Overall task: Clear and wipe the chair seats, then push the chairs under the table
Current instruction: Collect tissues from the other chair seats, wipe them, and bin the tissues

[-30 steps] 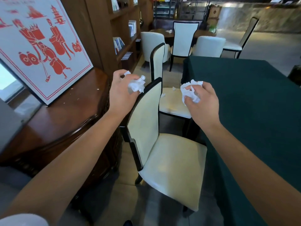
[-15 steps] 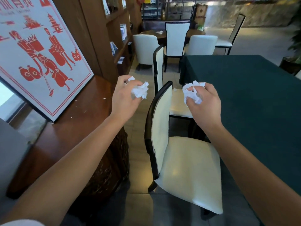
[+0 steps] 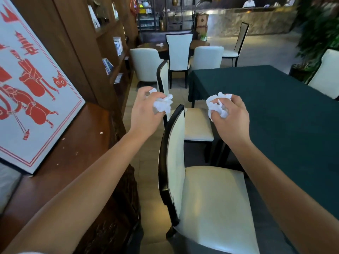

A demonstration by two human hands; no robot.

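White tissue wads [image 3: 163, 105] [image 3: 218, 105] clutched by both hands [image 3: 146, 112] [image 3: 231, 118] | near chair [image 3: 211, 204] now closer, squarer below.

Both forearms are bare from wrist to elbow, with no watch, bracelet or ring showing on either one. The left hand [image 3: 145, 112] and the right hand [image 3: 232, 119] are ungloved. At the bottom left corner of the head view a small sliver of pale, whitish fabric [image 3: 27, 252] shows at the upper left arm, the edge of a short sleeve. No other clothing of the person comes into the frame.
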